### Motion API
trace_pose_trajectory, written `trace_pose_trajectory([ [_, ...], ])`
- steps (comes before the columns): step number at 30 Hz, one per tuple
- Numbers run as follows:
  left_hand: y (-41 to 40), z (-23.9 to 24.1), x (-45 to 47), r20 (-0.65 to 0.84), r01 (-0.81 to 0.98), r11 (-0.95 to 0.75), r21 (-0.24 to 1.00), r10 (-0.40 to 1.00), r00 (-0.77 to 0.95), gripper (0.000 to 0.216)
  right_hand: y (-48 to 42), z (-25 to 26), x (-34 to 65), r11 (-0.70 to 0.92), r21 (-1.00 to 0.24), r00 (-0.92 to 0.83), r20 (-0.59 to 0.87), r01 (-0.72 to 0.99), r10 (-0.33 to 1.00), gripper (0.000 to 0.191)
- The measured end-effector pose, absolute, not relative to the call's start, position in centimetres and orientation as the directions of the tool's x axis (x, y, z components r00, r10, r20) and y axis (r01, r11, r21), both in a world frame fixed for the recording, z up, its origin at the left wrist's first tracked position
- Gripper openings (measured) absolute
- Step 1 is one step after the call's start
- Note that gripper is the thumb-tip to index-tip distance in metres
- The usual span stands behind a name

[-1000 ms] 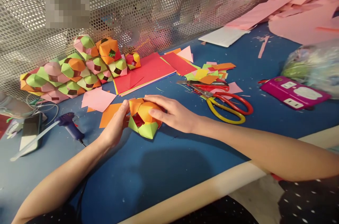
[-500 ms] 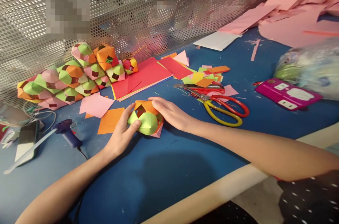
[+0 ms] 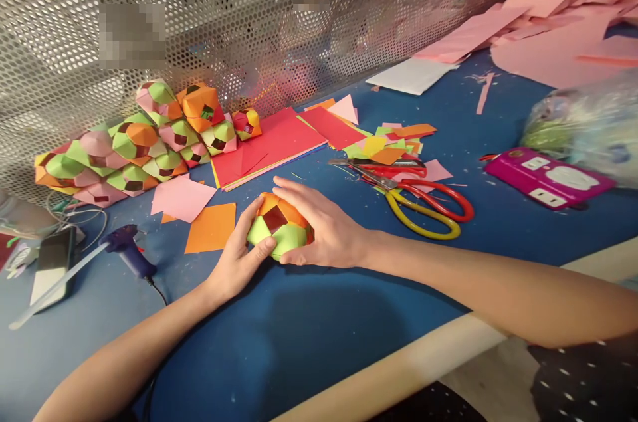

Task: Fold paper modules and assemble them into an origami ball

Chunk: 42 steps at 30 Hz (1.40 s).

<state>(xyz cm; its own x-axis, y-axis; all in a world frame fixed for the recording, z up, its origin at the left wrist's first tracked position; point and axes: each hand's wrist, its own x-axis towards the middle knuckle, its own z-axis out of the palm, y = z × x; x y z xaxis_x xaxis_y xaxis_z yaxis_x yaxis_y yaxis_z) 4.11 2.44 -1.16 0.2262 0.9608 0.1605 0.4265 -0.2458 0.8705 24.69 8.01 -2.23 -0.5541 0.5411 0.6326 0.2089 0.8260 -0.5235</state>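
A folded paper ball [image 3: 284,237] in green and orange, with a dark square hole on top, sits between both hands in the middle of the head view. My left hand [image 3: 242,249] wraps its left side, thumb on the green front. From the right, my right hand [image 3: 326,226] curves round the ball, fingers over its top and thumb low at the front. The ball's right side is mostly hidden by that hand. An orange paper square [image 3: 211,228] and a pink paper sheet [image 3: 182,198] lie just left of the hands.
Several finished paper balls [image 3: 134,143] are heaped at the back left by a perforated metal panel [image 3: 239,30]. A glue gun [image 3: 130,252] and a phone [image 3: 52,262] lie left. Scissors [image 3: 423,209], paper scraps [image 3: 393,143] and a purple power strip [image 3: 551,176] are on the right.
My right hand has turned and closed further round the ball, its thumb now showing at the front. The ball has turned slightly and shifted a little right; its hole faces up more.
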Motion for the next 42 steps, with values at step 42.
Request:
trace_pose_trajectory([
  [42,2.7,-1.2,3.6,0.225,0.264,-0.301,0.916,0.933,0.281,0.075,9.0,-1.6,25.0,0.740,-0.659,-0.518,0.589,0.137,0.620,0.061],
])
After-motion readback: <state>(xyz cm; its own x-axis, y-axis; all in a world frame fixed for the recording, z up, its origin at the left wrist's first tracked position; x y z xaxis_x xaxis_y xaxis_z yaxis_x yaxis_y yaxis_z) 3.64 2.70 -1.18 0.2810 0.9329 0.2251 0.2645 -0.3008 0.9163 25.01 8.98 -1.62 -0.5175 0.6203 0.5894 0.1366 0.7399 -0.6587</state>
